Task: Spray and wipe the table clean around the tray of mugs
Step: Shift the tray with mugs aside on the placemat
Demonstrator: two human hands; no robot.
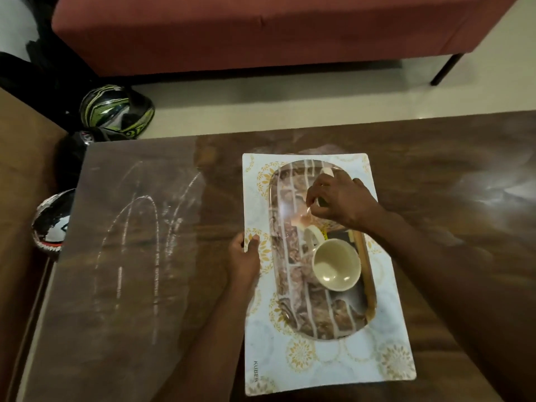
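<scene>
Counter (435,175): dark brown wood-grain top, glossy, with pale chalky streaks in arcs (139,227) on its left part and a whitish smear at far right.

Placemat (327,364): white rectangular mat with gold floral medallions, lying flat on the counter, the word KUBER printed near its lower left corner.

Tray (293,285): oblong, rounded corners, brown and cream patterned surface, resting on the placemat toward its far end.

Cream mug (336,264): ceramic, tipped on its side on the tray, mouth facing the camera, handle toward the upper left.

Second mug (327,171): only a cream rim shows beyond the right hand at the tray's far end; largely hidden.

Left hand (246,256): grip closed on the left edge of the placemat, thumb on top, just beside the tray.

Right hand (339,201): over the tray's far half, fingertips pinching a small object with a green part; what it is cannot be told.

Surroundings: dark red upholstered bench (261,33) on black legs across the pale floor; a black and green patterned helmet (116,111) on the floor by the counter's far left corner; a black, white and red helmet (52,221) beside the left edge.
</scene>
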